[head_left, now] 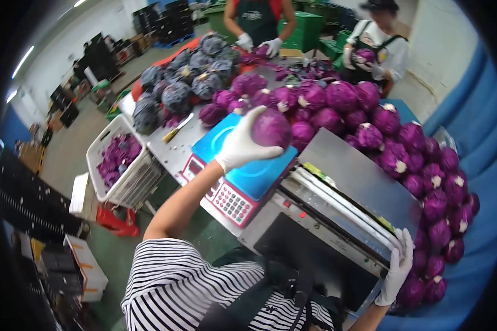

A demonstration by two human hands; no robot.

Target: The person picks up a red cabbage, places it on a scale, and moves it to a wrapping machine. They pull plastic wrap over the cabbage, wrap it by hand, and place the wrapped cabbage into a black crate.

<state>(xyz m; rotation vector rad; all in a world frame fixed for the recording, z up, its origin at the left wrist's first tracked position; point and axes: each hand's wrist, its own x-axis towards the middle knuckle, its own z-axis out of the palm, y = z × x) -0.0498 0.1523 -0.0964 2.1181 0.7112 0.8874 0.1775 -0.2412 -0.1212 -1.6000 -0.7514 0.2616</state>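
My left hand (241, 144), in a white glove, grips a trimmed red cabbage (271, 129) from its left side, fingers above and thumb below. The cabbage overlaps the blue platform of a red-and-white digital scale (254, 179) in this view. My right hand (398, 267), also gloved, rests at the right end of a film wrapping machine (337, 212), fingers extended along its edge. White rollers and a strip of green-yellow printed material run across that machine, with a flat metal plate (359, 179) behind them.
Many trimmed red cabbages (395, 157) are piled behind and right of the machine. Untrimmed cabbages (176, 96) lie at the back left, near a knife (178, 128). A white crate (116, 160) holds purple leaves. Two co-workers stand across the table, one holding a cabbage (364, 55).
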